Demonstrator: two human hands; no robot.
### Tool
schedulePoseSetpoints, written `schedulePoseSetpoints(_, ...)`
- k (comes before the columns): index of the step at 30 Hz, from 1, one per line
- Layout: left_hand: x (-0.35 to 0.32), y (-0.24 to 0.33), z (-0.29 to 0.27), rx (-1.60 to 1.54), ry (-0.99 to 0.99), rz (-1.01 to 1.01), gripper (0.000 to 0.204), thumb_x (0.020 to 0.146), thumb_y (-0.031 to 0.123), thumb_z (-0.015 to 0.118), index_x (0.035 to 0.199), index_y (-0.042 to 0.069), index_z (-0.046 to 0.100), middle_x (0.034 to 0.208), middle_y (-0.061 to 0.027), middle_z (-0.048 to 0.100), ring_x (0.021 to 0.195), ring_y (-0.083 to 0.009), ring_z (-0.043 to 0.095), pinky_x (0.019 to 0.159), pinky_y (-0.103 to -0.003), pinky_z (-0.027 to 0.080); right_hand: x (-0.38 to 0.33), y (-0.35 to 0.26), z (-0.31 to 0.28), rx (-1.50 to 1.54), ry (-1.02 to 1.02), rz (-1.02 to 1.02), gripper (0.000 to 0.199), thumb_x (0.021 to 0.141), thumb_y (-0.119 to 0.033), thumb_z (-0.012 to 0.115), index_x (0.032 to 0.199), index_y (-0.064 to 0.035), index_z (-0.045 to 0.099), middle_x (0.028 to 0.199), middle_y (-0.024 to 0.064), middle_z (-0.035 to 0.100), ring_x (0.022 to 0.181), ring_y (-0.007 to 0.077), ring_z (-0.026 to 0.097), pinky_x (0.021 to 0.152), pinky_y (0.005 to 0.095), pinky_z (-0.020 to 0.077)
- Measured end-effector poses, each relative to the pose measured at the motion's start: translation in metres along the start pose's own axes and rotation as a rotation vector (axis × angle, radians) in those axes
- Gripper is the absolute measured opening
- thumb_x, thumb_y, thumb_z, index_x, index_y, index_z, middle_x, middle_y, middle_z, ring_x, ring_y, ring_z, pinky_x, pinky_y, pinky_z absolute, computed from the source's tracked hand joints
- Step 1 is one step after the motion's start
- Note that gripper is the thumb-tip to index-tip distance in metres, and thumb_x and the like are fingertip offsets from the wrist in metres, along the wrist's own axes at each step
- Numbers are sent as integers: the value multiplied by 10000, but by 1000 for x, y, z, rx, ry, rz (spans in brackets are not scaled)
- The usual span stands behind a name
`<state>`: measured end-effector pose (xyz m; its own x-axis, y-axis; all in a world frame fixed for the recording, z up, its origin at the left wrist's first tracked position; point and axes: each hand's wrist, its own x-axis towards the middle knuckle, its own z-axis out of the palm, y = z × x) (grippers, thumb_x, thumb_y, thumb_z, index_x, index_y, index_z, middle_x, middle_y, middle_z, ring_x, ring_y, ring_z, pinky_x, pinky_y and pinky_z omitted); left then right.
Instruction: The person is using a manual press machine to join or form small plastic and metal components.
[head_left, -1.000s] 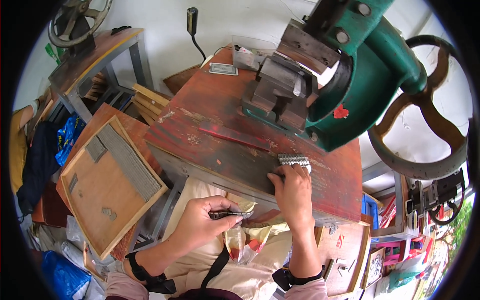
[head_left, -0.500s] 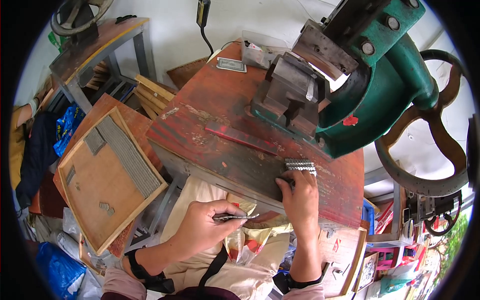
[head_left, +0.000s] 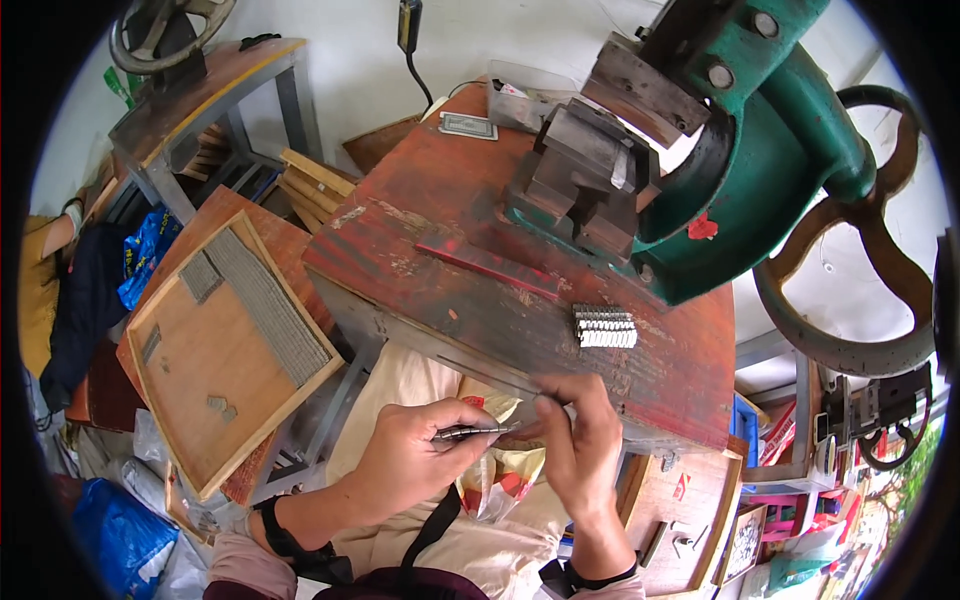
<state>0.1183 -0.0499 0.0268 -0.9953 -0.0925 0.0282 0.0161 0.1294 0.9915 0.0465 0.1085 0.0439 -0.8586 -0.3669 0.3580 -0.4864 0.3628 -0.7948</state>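
Dark grey metal strip, thin and narrow (head_left: 470, 432), at 6 o'clock in the view, over lap, just off front edge of worn red-brown wooden table (head_left: 480, 320). Long axis about 9-to-3, free end pointing at 3, barely tipped up, toward right hand.

Left hand (head_left: 408, 448): mostly closed, thumb against curled fingers, strip pinched between, near end hidden in grip. Black strap on wrist.

Right hand (head_left: 582, 448): at 5 o'clock, half curled, thumb and index bent toward strip's free end. Motion-blurred; cannot tell if touching strip or gripping anything small. Black strap here too.

At 12 from right hand, on table: compact block of silver ribbed metal pieces (head_left: 606, 328), long side roughly 9-to-3, well apart from fingers.

At 1 from left hand: flat red bar (head_left: 487, 265) on tabletop, long axis 10-to-4.

At 10 from left hand: shallow light-wood tray (head_left: 270, 428), tilted in view. Inside: long band of grey strips (head_left: 265, 300) along its 1 o'clock side, axis 11-to-5, plus few loose bits toward 6.

At 1 from right hand: green cast-metal press (head_left: 800, 190), dark steel block (head_left: 590, 185) on its 9 o'clock side, brown three-spoke handwheel (head_left: 862, 222) on its 3 o'clock side.

At 12, table's far end: clear plastic bin (head_left: 515, 100).
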Motion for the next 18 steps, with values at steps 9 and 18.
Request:
schedulePoseSetpoints(9, -4, 2, 16, -6, 28, 76, 133, 763, -6, 701, 881, -41, 650, 769, -68, 680, 702, -68, 632, 613, -200, 505, -38, 19, 10, 269, 30, -84, 78, 822, 70, 597, 893, 40, 604, 985, 165, 609, 866, 191, 597, 764, 293, 500)
schedulePoseSetpoints(18, -12, -8, 36, -153, 50, -1, 427, 748, -59, 674, 1076, 10, 408, 780, -103, 664, 751, -104, 633, 654, -237, 515, -42, 7, -5, 81, 7, -58, 116, 743, 11, 676, 853, -8, 643, 907, 119, 637, 812, 264, 599, 709, 354, 490)
